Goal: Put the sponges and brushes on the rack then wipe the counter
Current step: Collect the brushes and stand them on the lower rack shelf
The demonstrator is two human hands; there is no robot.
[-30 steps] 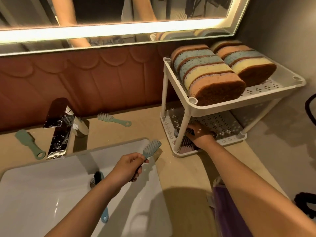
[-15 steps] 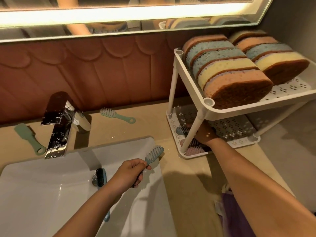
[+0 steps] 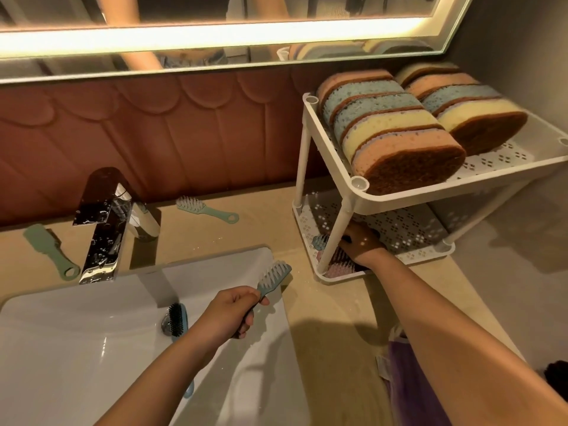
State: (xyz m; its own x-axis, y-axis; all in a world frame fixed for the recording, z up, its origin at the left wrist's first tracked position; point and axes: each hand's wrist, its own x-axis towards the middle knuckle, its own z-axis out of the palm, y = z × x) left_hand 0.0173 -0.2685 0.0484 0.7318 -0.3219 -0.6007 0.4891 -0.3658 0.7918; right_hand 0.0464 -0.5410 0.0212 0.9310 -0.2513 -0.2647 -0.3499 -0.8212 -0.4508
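My left hand (image 3: 229, 312) grips a blue brush (image 3: 275, 276) over the sink (image 3: 76, 348). My right hand (image 3: 362, 244) is in the bottom of the rack (image 3: 399, 199); I cannot tell its grip. Sponges (image 3: 393, 130) sit on top.

A wet chrome faucet (image 3: 104, 222) stands behind the white sink (image 3: 61, 348) — lit mirror (image 3: 338, 10) above.

glossy white ceramic sink (image 3: 76, 348), mirror-bright wet metal faucet (image 3: 103, 222), matt perforated plastic rack (image 3: 399, 198), porous sponges (image 3: 396, 139)
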